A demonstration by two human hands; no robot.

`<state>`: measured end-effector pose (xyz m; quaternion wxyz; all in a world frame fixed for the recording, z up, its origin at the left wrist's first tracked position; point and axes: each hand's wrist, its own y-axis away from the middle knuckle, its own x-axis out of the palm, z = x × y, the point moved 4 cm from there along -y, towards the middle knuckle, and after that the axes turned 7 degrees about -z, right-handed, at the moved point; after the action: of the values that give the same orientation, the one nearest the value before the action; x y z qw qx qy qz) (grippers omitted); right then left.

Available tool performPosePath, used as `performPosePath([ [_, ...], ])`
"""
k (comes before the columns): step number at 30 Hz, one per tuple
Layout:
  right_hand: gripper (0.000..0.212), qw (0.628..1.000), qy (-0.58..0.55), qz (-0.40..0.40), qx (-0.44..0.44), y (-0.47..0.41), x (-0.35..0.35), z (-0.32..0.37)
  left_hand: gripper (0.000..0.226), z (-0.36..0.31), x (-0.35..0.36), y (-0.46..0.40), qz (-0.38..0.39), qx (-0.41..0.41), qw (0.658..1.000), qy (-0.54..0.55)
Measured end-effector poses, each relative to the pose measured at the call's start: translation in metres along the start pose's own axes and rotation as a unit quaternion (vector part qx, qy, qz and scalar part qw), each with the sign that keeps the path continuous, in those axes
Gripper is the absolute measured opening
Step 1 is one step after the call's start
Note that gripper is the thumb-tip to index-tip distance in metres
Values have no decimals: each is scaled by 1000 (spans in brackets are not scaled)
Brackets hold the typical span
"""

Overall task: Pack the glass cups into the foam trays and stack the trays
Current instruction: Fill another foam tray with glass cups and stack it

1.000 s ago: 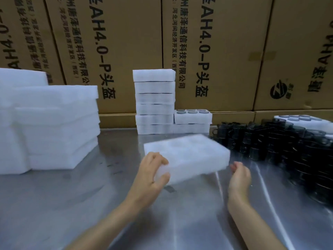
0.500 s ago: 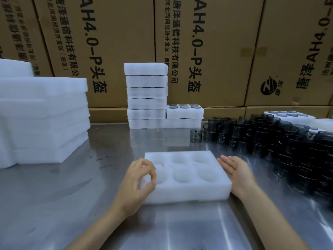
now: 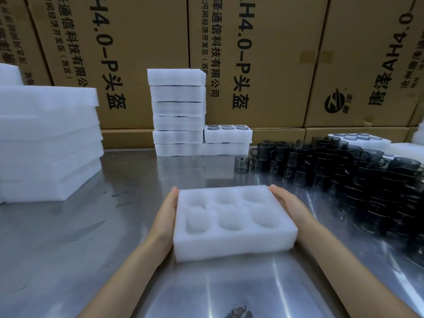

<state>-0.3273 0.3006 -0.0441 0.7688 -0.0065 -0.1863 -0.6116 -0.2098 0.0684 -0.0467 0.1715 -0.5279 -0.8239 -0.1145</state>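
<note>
A white foam tray (image 3: 231, 222) with several empty round pockets lies flat on the steel table (image 3: 114, 226) in front of me. My left hand (image 3: 166, 214) presses flat against its left side, fingers straight. My right hand (image 3: 290, 203) lies flat along its right side. A big pile of dark smoky glass cups (image 3: 358, 177) spreads over the table to the right, with one cup (image 3: 242, 164) standing apart at its left end. At the back stands a tall stack of trays (image 3: 177, 112), and beside it a low stack with a filled tray (image 3: 228, 133) on top.
A large pile of empty foam trays (image 3: 48, 143) fills the left side of the table. Another filled tray (image 3: 360, 140) sits behind the cups at the right. Printed cardboard boxes (image 3: 252, 60) wall off the back edge.
The tray was tilted in the air in my left hand; it now lies flat on the table. Both hands have flattened against its sides, and the view has moved closer.
</note>
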Motion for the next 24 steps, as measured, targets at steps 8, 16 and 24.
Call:
performPosePath([
  [8, 10, 987, 30, -141, -73, -16, -14, 9, 49, -7, -13, 5, -75, 14, 997, -30],
  [16, 39, 872, 268, -300, -279, -30, -43, 56, 48, -9, -13, 7, -70, 75, 990, -96],
  [24, 45, 724, 489, -362, -326, -52, -53, 99, 45, -9, -14, 2, -89, 92, 982, -141],
])
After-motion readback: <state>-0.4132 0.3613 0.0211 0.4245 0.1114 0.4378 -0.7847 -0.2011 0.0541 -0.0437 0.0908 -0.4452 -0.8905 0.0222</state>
